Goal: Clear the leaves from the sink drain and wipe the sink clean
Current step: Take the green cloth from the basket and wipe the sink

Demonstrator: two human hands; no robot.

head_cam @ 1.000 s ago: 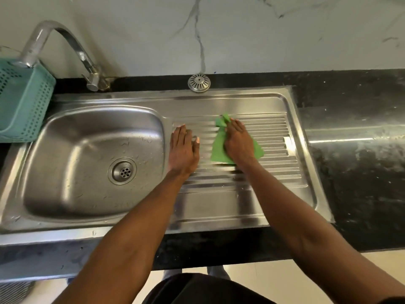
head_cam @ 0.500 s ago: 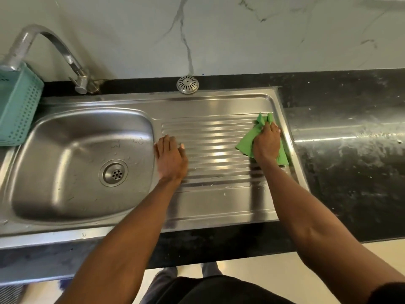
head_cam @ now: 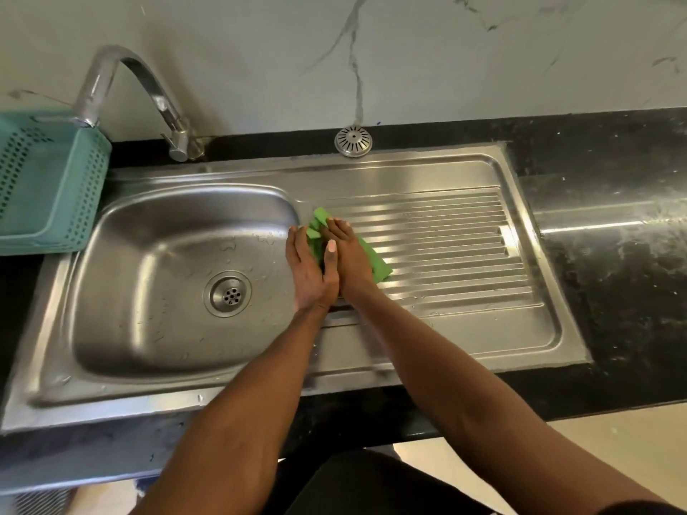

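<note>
A steel sink (head_cam: 156, 328) with a ribbed drainboard (head_cam: 446, 247) on its right fills the counter. Its drain (head_cam: 227, 294) shows bare metal holes with no leaves on it, and water drops dot the bowl. A green cloth (head_cam: 375, 263) lies on the left end of the drainboard under my right hand (head_cam: 351, 260), which presses flat on it. My left hand (head_cam: 310, 271) rests flat on the ridge between bowl and drainboard, fingers apart, its thumb touching my right hand and the cloth's edge.
A curved tap (head_cam: 148, 91) stands behind the bowl. A teal perforated basket (head_cam: 48, 184) sits at the left, overhanging the sink rim. A round metal strainer cap (head_cam: 353, 141) lies on the black counter (head_cam: 613, 273) behind the drainboard.
My right hand has slid the green cloth from the right end of the drainboard back to its left end, up against my left hand. My left hand stayed in place.
</note>
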